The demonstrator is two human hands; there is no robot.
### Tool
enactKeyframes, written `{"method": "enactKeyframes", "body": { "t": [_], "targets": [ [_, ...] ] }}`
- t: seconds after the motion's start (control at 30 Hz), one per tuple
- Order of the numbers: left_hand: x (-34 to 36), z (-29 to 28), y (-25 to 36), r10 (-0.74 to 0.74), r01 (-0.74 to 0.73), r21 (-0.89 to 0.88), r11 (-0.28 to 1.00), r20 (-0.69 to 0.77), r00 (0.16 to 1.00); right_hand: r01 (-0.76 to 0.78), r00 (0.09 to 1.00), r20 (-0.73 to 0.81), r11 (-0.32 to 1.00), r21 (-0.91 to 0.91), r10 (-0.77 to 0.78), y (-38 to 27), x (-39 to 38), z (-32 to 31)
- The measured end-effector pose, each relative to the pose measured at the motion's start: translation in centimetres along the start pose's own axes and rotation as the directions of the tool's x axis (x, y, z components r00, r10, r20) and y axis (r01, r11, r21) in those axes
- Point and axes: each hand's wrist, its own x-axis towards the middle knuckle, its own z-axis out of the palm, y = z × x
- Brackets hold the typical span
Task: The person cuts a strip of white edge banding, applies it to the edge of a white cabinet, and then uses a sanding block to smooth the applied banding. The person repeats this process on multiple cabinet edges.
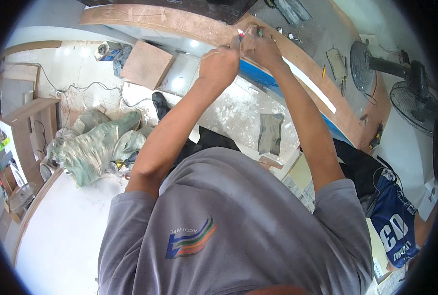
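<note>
A dusty floor (229, 105) is filling the middle of the frame, and a curved wooden tabletop (199, 23) is arching across the top. At upper centre, the left hand (220, 64) and right hand (259, 48) are sitting close together at its edge, fingers curling; what they are clamping, I cannot tell. A small red item (241, 35) is showing between them, and a white strip (311, 84) is lying along the edge, right of centre. They are seemingly doing fine edge work, probably calling next for steady, two-handed control.
</note>
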Motion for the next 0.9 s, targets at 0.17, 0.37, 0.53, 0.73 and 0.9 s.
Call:
{"method": "enactKeyframes", "body": {
  "t": [0.17, 0.37, 0.53, 0.73, 0.9],
  "targets": [
    [0.4, 2.9, -0.5, 0.024, -0.024, 0.020, 1.000, 0.039, 0.999, -0.064, 0.997, 0.045, 0.998, -0.008, 0.064, -1.1, -0.2, -1.1],
    [-1.7, 0.6, -0.1, 0.015, -0.016, 0.010, 1.000, 0.092, 0.996, -0.090, 0.995, 0.033, 0.996, 0.018, 0.090, -0.6, -0.5, 0.4],
    [-2.1, -3.0, 0.1, -0.004, 0.001, 0.048, 0.999, 0.057, 0.998, -0.003, 1.000, -0.029, 0.998, 0.063, 0.005, 0.0, -0.7, 0.8],
    [-0.2, 0.1, 0.5, 0.010, -0.009, 0.019, 1.000, -0.047, 0.999, 0.019, 0.993, -0.117, 0.999, 0.050, -0.013, 0.6, -0.9, 0.8],
    [0.7, 2.5, -0.2, 0.050, -0.050, 0.017, 0.999, -0.002, 0.999, -0.030, 0.997, -0.075, 0.999, 0.021, 0.032, 0.3, -0.6, 1.1]
  ]
}}
